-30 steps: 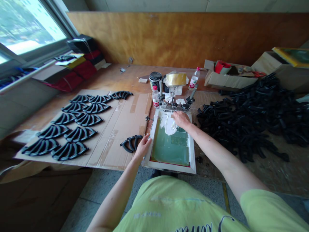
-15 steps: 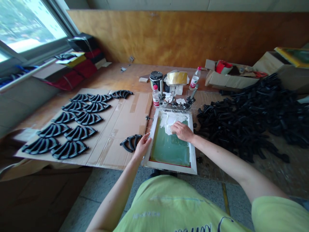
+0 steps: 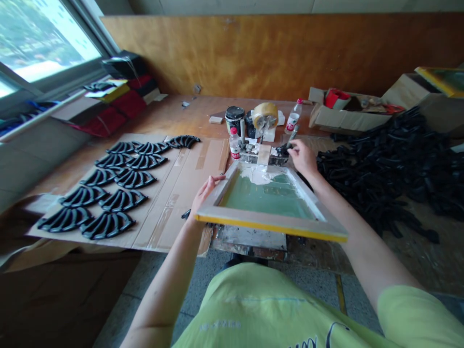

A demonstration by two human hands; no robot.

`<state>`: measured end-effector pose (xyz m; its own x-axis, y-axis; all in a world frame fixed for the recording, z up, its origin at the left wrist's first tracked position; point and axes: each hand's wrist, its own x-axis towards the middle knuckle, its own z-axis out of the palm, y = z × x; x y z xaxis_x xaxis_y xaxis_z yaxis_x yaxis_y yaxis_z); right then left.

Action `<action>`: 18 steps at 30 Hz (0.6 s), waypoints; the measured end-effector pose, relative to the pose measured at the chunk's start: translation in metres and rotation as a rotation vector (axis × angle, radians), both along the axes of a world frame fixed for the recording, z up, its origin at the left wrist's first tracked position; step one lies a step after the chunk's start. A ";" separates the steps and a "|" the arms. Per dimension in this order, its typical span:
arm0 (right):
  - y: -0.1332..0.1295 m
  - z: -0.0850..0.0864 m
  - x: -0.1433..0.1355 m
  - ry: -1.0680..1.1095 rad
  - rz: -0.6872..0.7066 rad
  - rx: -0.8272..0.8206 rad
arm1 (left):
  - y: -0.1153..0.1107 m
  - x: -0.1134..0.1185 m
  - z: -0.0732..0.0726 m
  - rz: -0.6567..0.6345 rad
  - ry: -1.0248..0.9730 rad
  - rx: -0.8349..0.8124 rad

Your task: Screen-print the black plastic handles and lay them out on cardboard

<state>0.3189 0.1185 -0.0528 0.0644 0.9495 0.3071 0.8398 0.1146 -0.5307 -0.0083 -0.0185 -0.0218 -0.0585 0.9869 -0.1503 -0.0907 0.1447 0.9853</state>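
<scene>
A screen printing frame (image 3: 319,223) with a green mesh is tilted, its near edge raised above a flat printing base (image 3: 250,238). My left hand (image 3: 206,194) is closed on the frame's left side. White ink (image 3: 258,175) lies across the far end of the mesh. There a beige squeegee (image 3: 264,154) stands upright, leaning by the clamp bar. My right hand (image 3: 303,157) is beside the right clamp post (image 3: 293,137), fingers loosely bent and apart; whether they touch the post is unclear. A black ribbed part (image 3: 185,214) shows partly behind my left wrist.
Several black fan-shaped parts (image 3: 107,227) lie in rows on cardboard (image 3: 181,179) at left. A heap of black parts (image 3: 384,179) covers the right. Behind the clamp stand a tape roll (image 3: 265,116), a black tub (image 3: 234,116) and red-capped bottles (image 3: 293,118). A cardboard box (image 3: 348,121) sits back right.
The frame's near edge has risen off the base with my left hand. My right hand has let go of the squeegee and moved right and back, toward the clamp post.
</scene>
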 end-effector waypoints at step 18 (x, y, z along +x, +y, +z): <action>-0.150 -0.085 -0.066 -0.095 0.602 -0.019 | -0.062 0.023 -0.126 0.033 -0.101 -0.474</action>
<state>0.2529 -0.0312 -0.1374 -0.5119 0.8162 0.2678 0.6742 0.5749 -0.4636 0.0146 -0.0808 -0.1479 -0.0503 0.8064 -0.5892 -0.1948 0.5707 0.7977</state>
